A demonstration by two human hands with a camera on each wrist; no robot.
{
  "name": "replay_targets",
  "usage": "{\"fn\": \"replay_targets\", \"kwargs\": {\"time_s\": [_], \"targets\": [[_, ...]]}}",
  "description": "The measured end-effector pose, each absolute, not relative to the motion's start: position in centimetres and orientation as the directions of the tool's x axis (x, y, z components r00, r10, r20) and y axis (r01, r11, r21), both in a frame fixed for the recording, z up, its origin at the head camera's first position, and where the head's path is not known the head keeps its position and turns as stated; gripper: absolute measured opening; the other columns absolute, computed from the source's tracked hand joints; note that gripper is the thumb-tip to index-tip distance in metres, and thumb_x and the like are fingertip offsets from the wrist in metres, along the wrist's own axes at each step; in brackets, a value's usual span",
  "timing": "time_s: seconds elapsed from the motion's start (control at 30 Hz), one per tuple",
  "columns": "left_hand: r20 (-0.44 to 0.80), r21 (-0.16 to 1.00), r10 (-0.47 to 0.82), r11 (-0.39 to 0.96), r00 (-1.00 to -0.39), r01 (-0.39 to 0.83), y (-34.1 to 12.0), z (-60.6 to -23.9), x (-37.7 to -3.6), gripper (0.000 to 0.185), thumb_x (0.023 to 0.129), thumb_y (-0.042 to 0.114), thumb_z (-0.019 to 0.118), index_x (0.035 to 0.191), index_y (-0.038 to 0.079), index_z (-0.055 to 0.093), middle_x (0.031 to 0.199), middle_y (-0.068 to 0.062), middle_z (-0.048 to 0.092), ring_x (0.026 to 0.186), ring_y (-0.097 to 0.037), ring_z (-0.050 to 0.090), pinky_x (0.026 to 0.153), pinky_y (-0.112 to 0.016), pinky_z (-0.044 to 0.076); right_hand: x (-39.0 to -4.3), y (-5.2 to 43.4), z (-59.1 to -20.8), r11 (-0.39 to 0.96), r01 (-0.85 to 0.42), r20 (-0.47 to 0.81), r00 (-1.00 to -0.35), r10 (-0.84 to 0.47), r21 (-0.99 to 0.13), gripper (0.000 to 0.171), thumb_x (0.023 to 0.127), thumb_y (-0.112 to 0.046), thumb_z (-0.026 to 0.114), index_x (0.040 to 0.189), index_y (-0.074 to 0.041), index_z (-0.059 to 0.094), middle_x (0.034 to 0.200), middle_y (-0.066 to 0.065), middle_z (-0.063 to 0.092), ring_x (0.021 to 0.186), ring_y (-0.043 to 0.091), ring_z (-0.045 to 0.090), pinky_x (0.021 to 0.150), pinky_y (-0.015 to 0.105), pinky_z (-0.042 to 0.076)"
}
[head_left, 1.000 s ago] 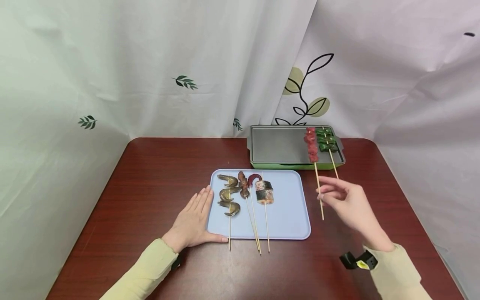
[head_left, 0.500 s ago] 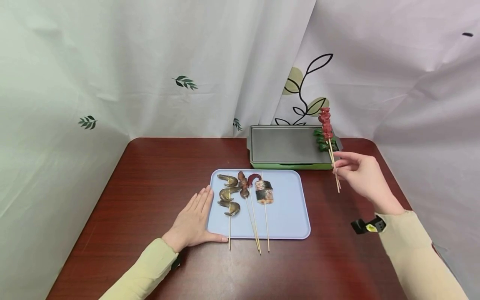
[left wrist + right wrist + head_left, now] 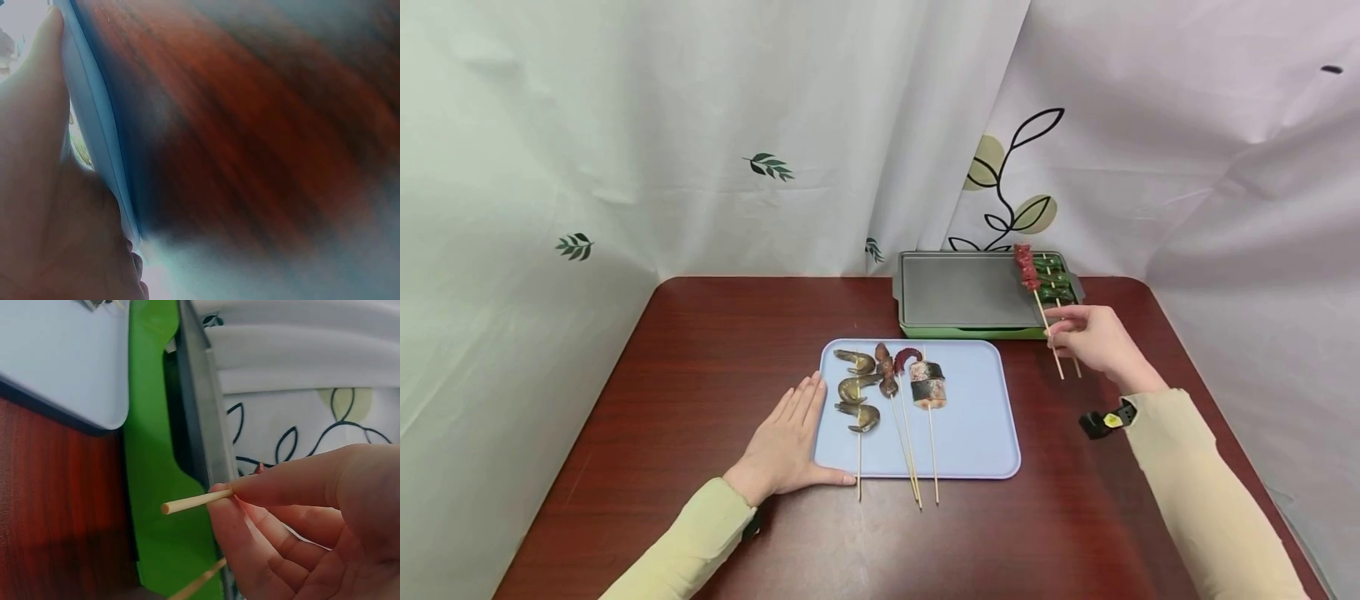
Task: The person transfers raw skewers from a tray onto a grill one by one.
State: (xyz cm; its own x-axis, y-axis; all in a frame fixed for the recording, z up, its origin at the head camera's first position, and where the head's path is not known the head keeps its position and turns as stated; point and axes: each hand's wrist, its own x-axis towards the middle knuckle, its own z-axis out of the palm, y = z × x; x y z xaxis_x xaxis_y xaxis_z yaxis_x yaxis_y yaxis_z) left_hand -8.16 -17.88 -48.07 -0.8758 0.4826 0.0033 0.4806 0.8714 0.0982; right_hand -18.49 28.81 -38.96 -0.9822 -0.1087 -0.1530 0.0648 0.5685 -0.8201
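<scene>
- A person's right hand (image 3: 1093,337) pinches the thin wooden stick of a red meat skewer (image 3: 1026,269) between thumb and fingers (image 3: 269,487), the meat end resting over the right side of the green-bodied electric griddle with a grey plate (image 3: 962,292).
- A green vegetable skewer (image 3: 1051,279) lies on the same griddle just beside the red one, its stick reaching out over the front edge near the right hand.
- The left hand (image 3: 786,442) lies flat and open on the dark red wooden table (image 3: 700,350), its fingers straight along the left edge of the pale blue rectangular tray (image 3: 977,433) and its thumb touching the tray's front edge.
- On the tray lie a prawn skewer (image 3: 857,392), a dark octopus skewer (image 3: 895,367) and a fish-slice skewer (image 3: 928,384), side by side, their sticks pointing toward the person and passing the tray's front edge.
- White leaf-print curtains (image 3: 775,133) hang behind the table.
</scene>
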Motion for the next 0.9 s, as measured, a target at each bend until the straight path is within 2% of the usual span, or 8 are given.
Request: {"fn": "replay_targets", "kwargs": {"time_s": [0.17, 0.63, 0.77, 0.9], "targets": [[-0.010, 0.091, 0.482, 0.873, -0.876, 0.480, -17.9, -48.0, -8.2, 0.142, 0.068, 0.096, 0.054, 0.156, -0.011, 0.023, 0.164, -0.027, 0.019, 0.151, -0.036, 0.019, 0.122, -0.046, 0.017, -19.1, 28.6, -39.8, 0.554, 0.121, -0.213, -0.971, -0.105, -0.823, 0.042, 0.096, 0.008, 0.057, 0.138, 0.013, 0.053, 0.102, 0.025, 0.070, 0.089, 0.029, 0.070, 0.080, 0.044, 0.060], [-0.002, 0.087, 0.485, 0.872, -0.875, 0.483, -17.9, -48.1, -8.2, 0.143, 0.067, 0.097, 0.052, 0.156, -0.011, 0.023, 0.164, -0.027, 0.019, 0.151, -0.036, 0.020, 0.122, -0.046, 0.018, -19.3, 28.3, -39.9, 0.592, 0.160, -0.239, -0.970, -0.055, -0.790, 0.041, 0.096, 0.002, 0.061, 0.136, 0.012, 0.056, 0.106, 0.025, 0.070, 0.095, 0.036, 0.072, 0.082, 0.048, 0.059], [0.001, 0.087, 0.484, 0.871, -0.875, 0.483, -17.9, -48.1, -8.2, 0.143, 0.067, 0.097, 0.052, 0.156, -0.011, 0.023, 0.164, -0.027, 0.019, 0.151, -0.036, 0.020, 0.122, -0.046, 0.018, -18.8, 28.2, -39.3, 0.661, 0.097, -0.165, -0.985, -0.042, -0.744, 0.045, 0.095, -0.011, 0.068, 0.134, 0.010, 0.059, 0.109, 0.025, 0.071, 0.088, 0.033, 0.074, 0.073, 0.038, 0.061], [0.006, 0.092, 0.485, 0.871, -0.874, 0.483, -17.9, -48.1, -8.2, 0.142, 0.067, 0.096, 0.054, 0.156, -0.011, 0.023, 0.163, -0.027, 0.019, 0.151, -0.036, 0.020, 0.122, -0.046, 0.018, -17.9, 27.9, -38.0, 0.722, 0.003, -0.023, -1.000, -0.018, -0.692, 0.052, 0.093, -0.025, 0.075, 0.132, 0.007, 0.063, 0.111, 0.022, 0.072, 0.086, 0.032, 0.075, 0.066, 0.025, 0.055]]}}
